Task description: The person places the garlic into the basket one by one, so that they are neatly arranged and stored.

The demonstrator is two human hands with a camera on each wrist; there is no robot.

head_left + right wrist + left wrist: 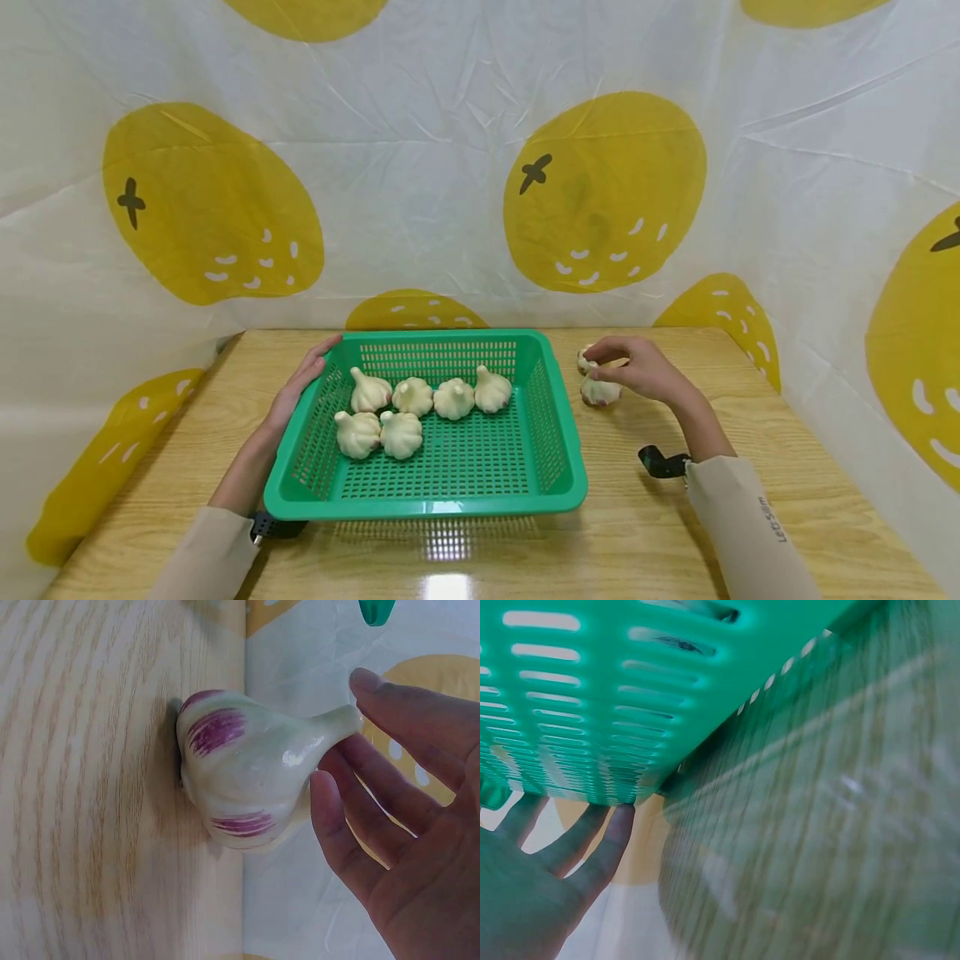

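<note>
Several pale garlic bulbs [402, 435] sit in a green plastic basket [442, 505], mostly toward its left and back. My left hand [292, 392] rests against the basket's left side near the back corner; in the left wrist view its fingers [592, 862] lie fairly straight at the outer wall. On the table to the right of the basket stands a garlic bulb [600, 393] with purple streaks. My right hand [637, 367] hovers around its stem, thumb and fingers apart. The right wrist view shows that bulb [247, 765] on the wood, stem between the spread fingertips [325, 787].
Another garlic bulb [583, 358] lies just behind, partly hidden by the right hand. The wooden table [622, 525] meets a white curtain [420, 208] with yellow fruit prints at its back edge. Black wrist-camera mounts [663, 462] stick out from both wrists.
</note>
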